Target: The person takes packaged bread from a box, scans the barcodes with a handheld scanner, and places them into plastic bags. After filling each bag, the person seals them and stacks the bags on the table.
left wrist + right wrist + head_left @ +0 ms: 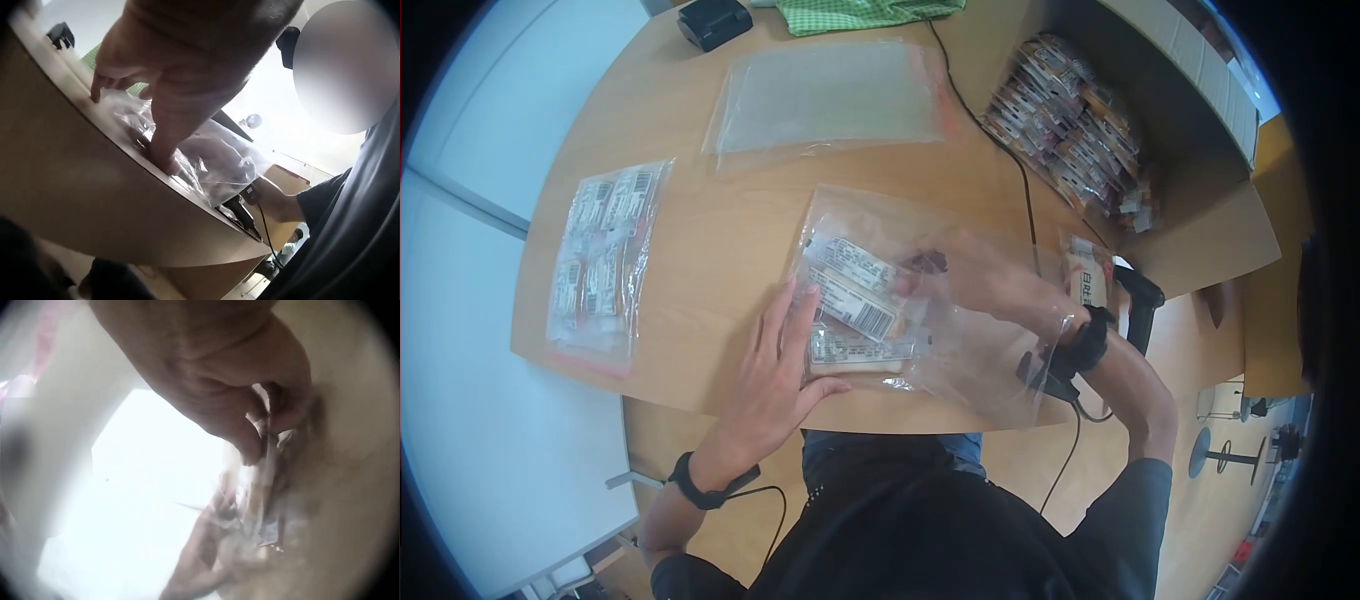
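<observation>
A large clear plastic bag [985, 375] lies near the table's front edge, its mouth toward the right. My right hand [960, 275] reaches inside it and pinches a flat food packet [852, 290] with a white barcode label. In the right wrist view the thumb and fingers [253, 450] close on the packet's edge. Another labelled packet [855, 348] lies in the bag, partly under the first. My left hand [772, 370] rests along the bag's left side with fingers extended over its edge. The right fingertips are partly hidden in the head view.
A filled bag of packets [600, 265] lies at the left. Flat clear bags [830, 100] are stacked at the back. A cardboard box [1200, 210] holds many packets [1070, 130] at the right. One packet [1088, 275] and a black device [1140, 305] sit nearby; a cable [1025, 185] crosses the table.
</observation>
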`<act>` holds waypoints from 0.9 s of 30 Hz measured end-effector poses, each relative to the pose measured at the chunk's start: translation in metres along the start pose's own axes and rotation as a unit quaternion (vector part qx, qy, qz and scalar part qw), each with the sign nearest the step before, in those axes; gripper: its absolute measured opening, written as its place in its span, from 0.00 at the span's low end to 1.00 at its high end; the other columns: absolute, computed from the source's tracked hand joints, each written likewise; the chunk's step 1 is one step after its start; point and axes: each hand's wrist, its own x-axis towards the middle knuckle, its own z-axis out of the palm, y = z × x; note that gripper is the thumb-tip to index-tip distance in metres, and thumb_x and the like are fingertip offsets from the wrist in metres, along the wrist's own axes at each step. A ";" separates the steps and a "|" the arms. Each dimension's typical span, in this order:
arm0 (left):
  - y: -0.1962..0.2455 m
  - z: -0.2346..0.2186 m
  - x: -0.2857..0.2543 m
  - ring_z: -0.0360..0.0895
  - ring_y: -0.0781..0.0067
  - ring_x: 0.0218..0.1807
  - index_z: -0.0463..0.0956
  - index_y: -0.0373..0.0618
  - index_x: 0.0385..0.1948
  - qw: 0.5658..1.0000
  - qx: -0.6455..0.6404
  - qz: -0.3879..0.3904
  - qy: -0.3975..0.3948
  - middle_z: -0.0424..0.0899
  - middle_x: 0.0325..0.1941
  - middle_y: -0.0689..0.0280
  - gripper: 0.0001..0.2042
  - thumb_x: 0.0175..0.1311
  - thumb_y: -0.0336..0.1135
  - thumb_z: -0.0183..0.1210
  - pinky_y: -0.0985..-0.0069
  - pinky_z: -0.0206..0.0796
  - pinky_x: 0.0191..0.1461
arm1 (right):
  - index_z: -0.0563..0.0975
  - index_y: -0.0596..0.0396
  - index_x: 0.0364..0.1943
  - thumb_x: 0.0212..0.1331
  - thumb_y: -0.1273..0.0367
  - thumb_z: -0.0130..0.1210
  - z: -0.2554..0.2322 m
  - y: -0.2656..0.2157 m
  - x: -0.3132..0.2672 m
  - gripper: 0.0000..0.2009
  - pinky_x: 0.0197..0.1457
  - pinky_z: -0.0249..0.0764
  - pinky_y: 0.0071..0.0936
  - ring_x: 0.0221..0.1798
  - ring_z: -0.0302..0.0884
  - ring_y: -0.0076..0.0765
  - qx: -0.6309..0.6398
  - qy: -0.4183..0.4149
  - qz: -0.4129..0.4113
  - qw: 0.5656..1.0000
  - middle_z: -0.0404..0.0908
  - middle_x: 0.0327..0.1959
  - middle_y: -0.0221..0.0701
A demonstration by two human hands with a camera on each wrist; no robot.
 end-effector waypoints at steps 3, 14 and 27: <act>-0.008 0.011 -0.005 0.54 0.43 0.81 0.51 0.38 0.78 0.998 -0.055 -0.016 0.030 0.53 0.82 0.48 0.53 0.52 0.44 0.76 0.57 0.53 0.81 | 0.84 0.60 0.51 0.66 0.64 0.65 -0.018 0.005 -0.004 0.16 0.55 0.77 0.35 0.45 0.83 0.35 0.025 -0.016 -0.036 0.999 0.87 0.38 0.40; -0.009 0.023 -0.009 0.54 0.42 0.81 0.52 0.37 0.78 0.995 -0.079 0.001 0.066 0.51 0.83 0.47 0.49 0.49 0.19 0.69 0.58 0.53 0.82 | 0.78 0.60 0.57 0.62 0.52 0.67 0.000 -0.017 -0.020 0.28 0.58 0.77 0.40 0.53 0.83 0.45 0.044 -0.091 -0.081 0.992 0.84 0.48 0.46; -0.011 0.004 0.005 0.68 0.53 0.74 0.50 0.35 0.78 0.940 -0.339 0.006 0.028 0.54 0.82 0.48 0.47 0.61 0.36 0.73 0.64 0.63 0.75 | 0.63 0.58 0.75 0.64 0.57 0.66 0.015 -0.016 -0.057 0.39 0.68 0.75 0.44 0.61 0.82 0.54 0.101 -0.044 -0.095 0.989 0.83 0.58 0.54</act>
